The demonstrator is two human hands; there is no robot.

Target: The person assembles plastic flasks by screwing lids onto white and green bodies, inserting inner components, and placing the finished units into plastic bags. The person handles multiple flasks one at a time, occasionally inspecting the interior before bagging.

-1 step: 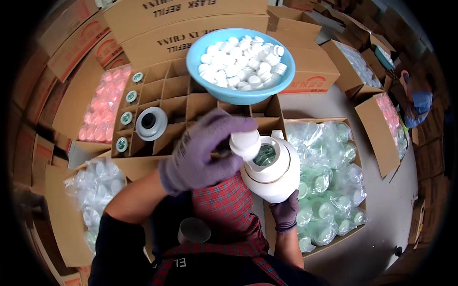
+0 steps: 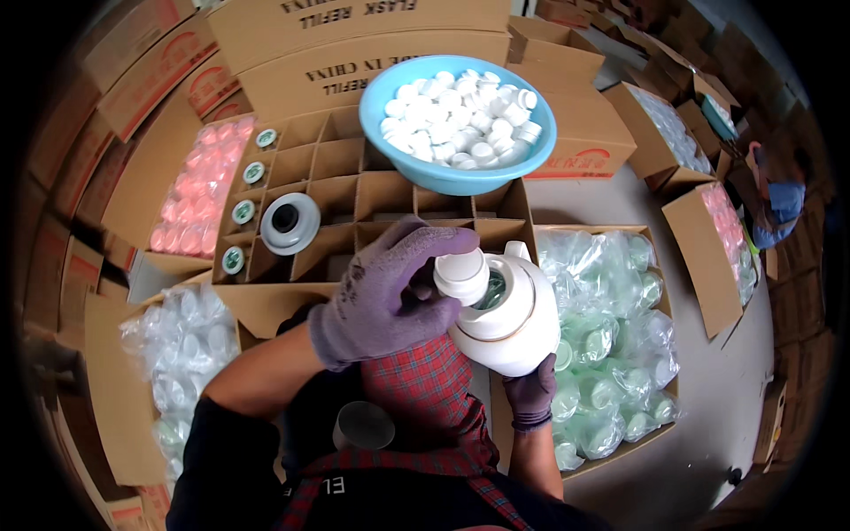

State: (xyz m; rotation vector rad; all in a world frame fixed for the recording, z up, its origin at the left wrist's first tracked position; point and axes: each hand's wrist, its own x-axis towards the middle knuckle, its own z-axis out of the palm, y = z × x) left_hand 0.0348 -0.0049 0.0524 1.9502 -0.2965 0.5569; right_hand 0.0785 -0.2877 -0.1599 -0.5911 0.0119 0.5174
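My left hand (image 2: 385,288), in a purple-grey glove, is closed on a white stopper (image 2: 461,278) between thumb and fingers. The stopper is tilted at the near left of the mouth of a white vacuum flask (image 2: 513,332) and hides part of it. Shiny greenish lining shows inside the mouth. My right hand (image 2: 531,391), gloved too, grips the flask low on its right side; some of its fingers are hidden beneath. The flask leans above my lap, over a red plaid apron (image 2: 421,376).
Ahead, a light-blue basin (image 2: 456,181) full of white stoppers rests on a divided carton (image 2: 332,195). Several green-topped pieces and a grey-white part with a black knob (image 2: 289,225) sit in its cells. Bagged green cups (image 2: 589,389) lie right, bagged clear cups (image 2: 190,354) left.
The stopper in my left hand has moved slightly right and down, covering more of the flask's mouth. My right hand keeps its grip. The whole view has shifted a little.
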